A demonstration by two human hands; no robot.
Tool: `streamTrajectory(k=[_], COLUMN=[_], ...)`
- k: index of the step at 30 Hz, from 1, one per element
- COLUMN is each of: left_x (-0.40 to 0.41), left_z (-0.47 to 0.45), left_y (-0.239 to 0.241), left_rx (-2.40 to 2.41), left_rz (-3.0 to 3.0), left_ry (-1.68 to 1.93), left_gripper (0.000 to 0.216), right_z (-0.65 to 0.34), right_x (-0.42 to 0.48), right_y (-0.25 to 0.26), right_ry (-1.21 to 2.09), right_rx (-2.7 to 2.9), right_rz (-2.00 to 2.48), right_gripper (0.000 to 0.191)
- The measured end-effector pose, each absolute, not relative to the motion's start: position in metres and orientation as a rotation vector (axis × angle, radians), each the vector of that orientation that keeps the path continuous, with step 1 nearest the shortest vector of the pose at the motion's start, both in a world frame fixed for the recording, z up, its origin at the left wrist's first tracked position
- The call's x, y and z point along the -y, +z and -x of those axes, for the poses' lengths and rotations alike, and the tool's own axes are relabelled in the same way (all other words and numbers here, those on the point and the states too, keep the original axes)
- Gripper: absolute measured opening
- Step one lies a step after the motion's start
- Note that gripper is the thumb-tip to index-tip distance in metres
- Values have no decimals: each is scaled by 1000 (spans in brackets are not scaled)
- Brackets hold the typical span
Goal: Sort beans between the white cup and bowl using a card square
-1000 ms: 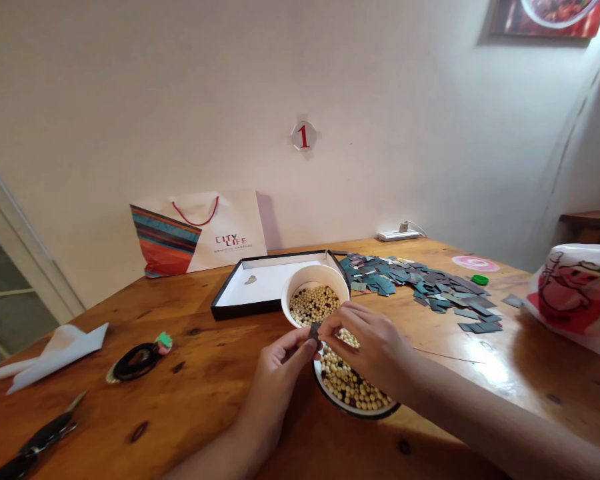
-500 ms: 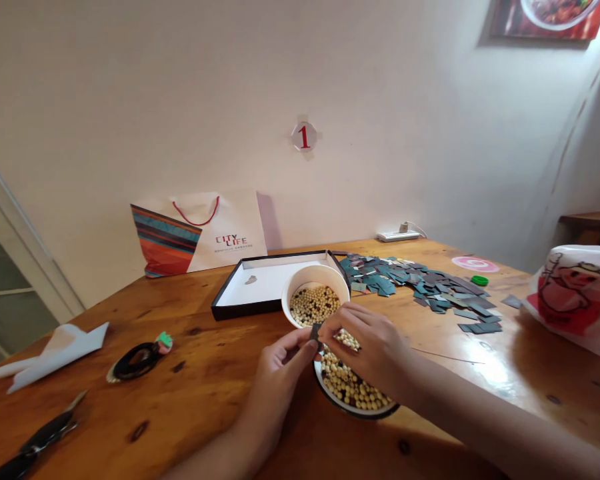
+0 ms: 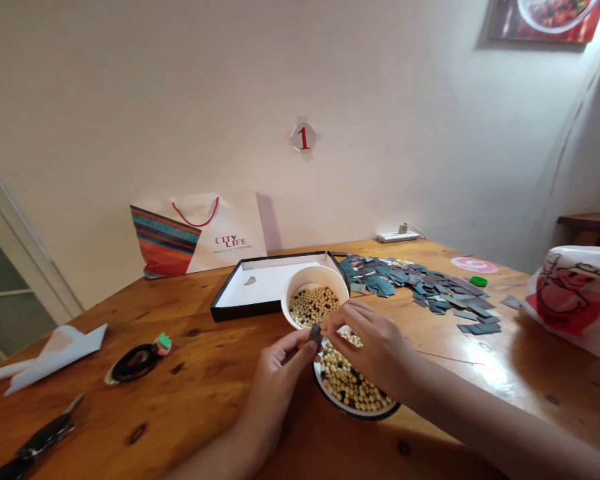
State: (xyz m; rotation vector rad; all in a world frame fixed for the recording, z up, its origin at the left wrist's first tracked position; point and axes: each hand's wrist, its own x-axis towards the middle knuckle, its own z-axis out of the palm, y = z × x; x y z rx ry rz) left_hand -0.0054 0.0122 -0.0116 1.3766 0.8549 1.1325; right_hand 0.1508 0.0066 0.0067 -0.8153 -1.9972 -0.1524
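Observation:
Between the thumb and fingers of my left hand [image 3: 275,373] is a small dark flat piece [image 3: 315,333], held upright. My right hand [image 3: 373,343] comes in from the right, its thumb and fingertips pinched close against the piece's edge. Whatever those fingertips grip is too small to make out. Under my right hand stands a dark-rimmed bowl [image 3: 357,416] of pale wooden beads with some dark ones, partly covered by the hand. Just behind it, a white tub [image 3: 289,293] holds more beads, mixed pale and dark.
Behind the tub lies a black-edged box tray [image 3: 260,308]. Many dark flat pieces [image 3: 430,287] spread to its right, near a green cap [image 3: 479,281]. Scissors [image 3: 45,437], a black cord coil [image 3: 135,362], white paper [image 3: 60,357], a paper bag [image 3: 230,227] and a plastic bag [image 3: 575,300] also lie around.
My right fingertips have shifted slightly at the edge of the dark piece, and the piece is turned a little. Both hands otherwise stay in place over the bowl.

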Motion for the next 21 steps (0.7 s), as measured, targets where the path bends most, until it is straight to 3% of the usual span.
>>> streamTrajectory(k=[21], left_x=[-13], left_z=[6], left_y=[-12], left_rx=[-836], left_rz=[-1382], left_ry=[1112], left_gripper=[34], right_z=[-151], right_x=[-7], right_y=[6], right_ry=[-182], right_rx=[2050], right_rz=[790], right_gripper=[10])
